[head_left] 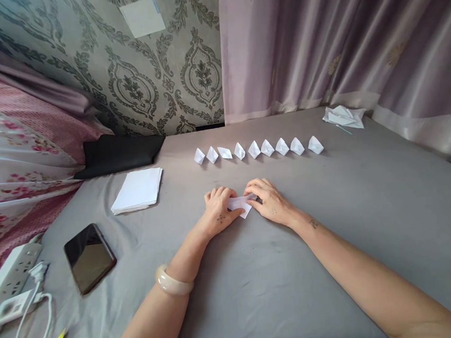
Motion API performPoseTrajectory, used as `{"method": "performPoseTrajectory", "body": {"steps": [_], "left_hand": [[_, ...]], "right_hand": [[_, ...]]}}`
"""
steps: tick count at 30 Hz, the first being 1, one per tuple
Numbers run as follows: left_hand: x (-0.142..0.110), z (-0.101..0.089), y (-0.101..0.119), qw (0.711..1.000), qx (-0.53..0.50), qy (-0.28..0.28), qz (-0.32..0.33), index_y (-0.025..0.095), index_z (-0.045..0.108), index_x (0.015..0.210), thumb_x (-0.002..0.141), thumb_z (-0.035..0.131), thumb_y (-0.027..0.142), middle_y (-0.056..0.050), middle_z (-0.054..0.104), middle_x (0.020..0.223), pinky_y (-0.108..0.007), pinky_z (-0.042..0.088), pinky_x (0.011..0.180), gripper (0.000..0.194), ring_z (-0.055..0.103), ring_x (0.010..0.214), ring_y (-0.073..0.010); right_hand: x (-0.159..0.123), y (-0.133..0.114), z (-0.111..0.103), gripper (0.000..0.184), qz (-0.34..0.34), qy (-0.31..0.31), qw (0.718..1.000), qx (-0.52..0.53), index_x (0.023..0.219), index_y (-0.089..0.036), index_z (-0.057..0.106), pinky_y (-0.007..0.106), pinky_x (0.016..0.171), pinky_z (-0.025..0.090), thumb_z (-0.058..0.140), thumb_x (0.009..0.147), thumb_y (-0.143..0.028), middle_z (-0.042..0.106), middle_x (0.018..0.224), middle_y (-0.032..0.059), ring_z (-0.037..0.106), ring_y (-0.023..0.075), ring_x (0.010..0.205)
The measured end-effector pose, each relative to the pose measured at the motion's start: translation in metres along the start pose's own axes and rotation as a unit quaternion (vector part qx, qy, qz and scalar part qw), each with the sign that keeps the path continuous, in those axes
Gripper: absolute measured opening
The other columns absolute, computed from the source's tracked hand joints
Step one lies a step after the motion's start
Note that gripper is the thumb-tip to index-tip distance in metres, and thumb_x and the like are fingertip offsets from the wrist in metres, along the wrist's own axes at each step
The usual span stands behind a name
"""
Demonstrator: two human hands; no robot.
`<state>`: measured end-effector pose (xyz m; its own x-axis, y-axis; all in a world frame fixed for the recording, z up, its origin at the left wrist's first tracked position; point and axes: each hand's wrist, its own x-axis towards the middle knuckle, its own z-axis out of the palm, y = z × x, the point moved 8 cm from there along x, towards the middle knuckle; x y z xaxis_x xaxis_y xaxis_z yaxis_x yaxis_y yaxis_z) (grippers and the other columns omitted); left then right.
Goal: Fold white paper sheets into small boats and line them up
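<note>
Between my two hands is a small folded piece of white paper [241,204], its pointed lower corner facing me. My left hand [221,209] pinches its left side, thumb lying on the front. On the opposite side, my right hand [268,202] grips the right end with thumb and fingers, covering that edge. Beyond the hands runs a row of several small folded paper shapes [254,149], standing as little peaked forms. One in the row, a flatter folded paper [224,152], lies lower than its neighbours.
A stack of white paper sheets [137,190] lies at left, with a dark phone [90,258] nearer me. A white power strip [11,285] with plugs and cables sits at the left edge. Crumpled white paper [344,116] rests far right; a black cloth [120,153] lies far left.
</note>
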<state>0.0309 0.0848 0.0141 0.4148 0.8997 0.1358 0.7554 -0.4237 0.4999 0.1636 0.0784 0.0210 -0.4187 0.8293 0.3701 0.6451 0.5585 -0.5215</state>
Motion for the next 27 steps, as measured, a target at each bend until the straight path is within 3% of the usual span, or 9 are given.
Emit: {"method": "performPoseTrajectory", "body": {"steps": [6, 13, 27], "left_hand": [[-0.0003, 0.0011, 0.0003, 1.0, -0.003, 0.002, 0.008, 0.024, 0.052, 0.095, 0.075, 0.069, 0.038, -0.002, 0.06, 0.099, -0.04, 0.031, 0.091, 0.03, 0.051, 0.098, -0.0232], [-0.0009, 0.0027, -0.0007, 1.0, 0.009, 0.006, 0.017, 0.026, 0.052, 0.112, 0.076, 0.069, 0.038, -0.004, 0.06, 0.109, -0.042, 0.029, 0.096, 0.042, 0.05, 0.106, -0.0246], [-0.0016, 0.0013, -0.0034, 0.999, 0.032, 0.014, 0.012, 0.025, 0.058, 0.109, 0.075, 0.069, 0.045, -0.006, 0.057, 0.114, -0.043, 0.03, 0.096, 0.041, 0.048, 0.105, -0.0243]], "right_hand": [[-0.0007, -0.001, 0.003, 0.028, -0.01, -0.014, 1.0, -0.019, 0.107, -0.026, 0.062, 0.037, 0.087, 0.043, 0.054, 0.084, -0.01, 0.059, 0.106, 0.0047, 0.051, 0.021, 0.093], [-0.0002, 0.0002, 0.0045, 0.031, -0.004, -0.023, 1.0, -0.009, 0.113, -0.027, 0.062, 0.038, 0.09, 0.044, 0.052, 0.087, -0.014, 0.06, 0.107, 0.0048, 0.051, 0.0217, 0.097], [-0.0007, 0.0045, 0.0064, 0.029, 0.006, -0.032, 0.999, -0.011, 0.114, -0.024, 0.062, 0.038, 0.09, 0.043, 0.052, 0.088, -0.017, 0.059, 0.107, 0.0049, 0.05, 0.0207, 0.097]]}}
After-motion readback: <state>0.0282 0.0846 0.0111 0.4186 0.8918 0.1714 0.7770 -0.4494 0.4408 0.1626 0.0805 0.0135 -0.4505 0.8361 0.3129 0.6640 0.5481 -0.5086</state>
